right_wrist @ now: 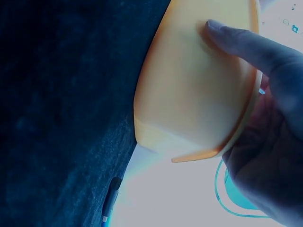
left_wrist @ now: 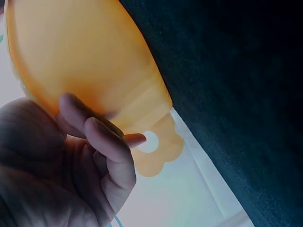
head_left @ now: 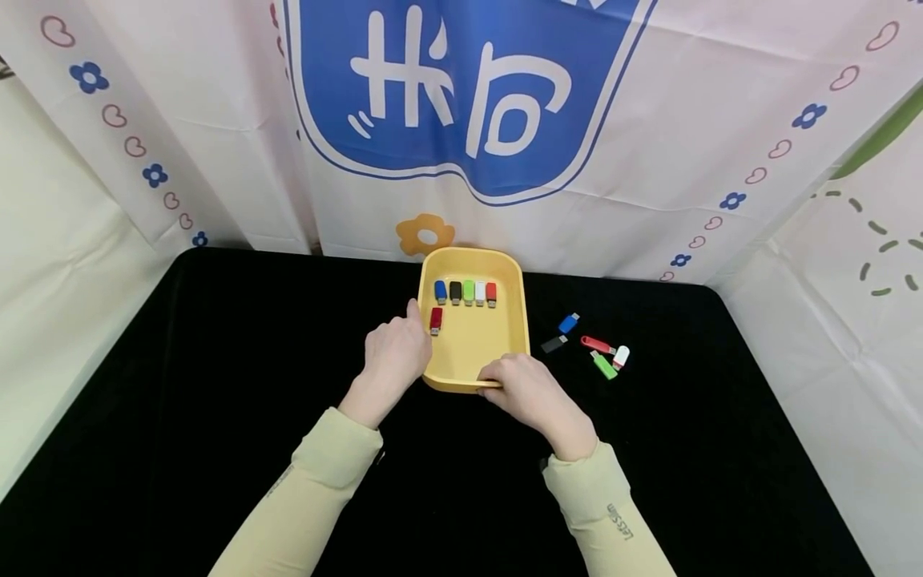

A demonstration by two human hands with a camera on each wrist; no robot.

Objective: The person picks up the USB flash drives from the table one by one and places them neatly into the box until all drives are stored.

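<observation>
A yellow tray (head_left: 472,365) stands on the black-covered table. Inside, at its far end, a row of USB sticks runs blue (head_left: 441,292), black (head_left: 455,292), green (head_left: 469,292), white (head_left: 480,293) and red (head_left: 491,294). One dark red USB stick (head_left: 436,320) lies below the row's left end. My left hand (head_left: 397,349) holds the tray's left side, index finger pointing forward, other fingers bent against the outer wall; its thumb is hidden. At the near right corner my right hand (head_left: 530,389) grips the rim, thumb pressed on the outside and fingers over the inside.
Right of the tray lie loose USB sticks: blue (head_left: 569,323), black (head_left: 554,344), red (head_left: 597,344), white (head_left: 622,357) and green (head_left: 604,365). A printed white curtain (head_left: 591,228) hangs directly behind the tray, along the table's far edge.
</observation>
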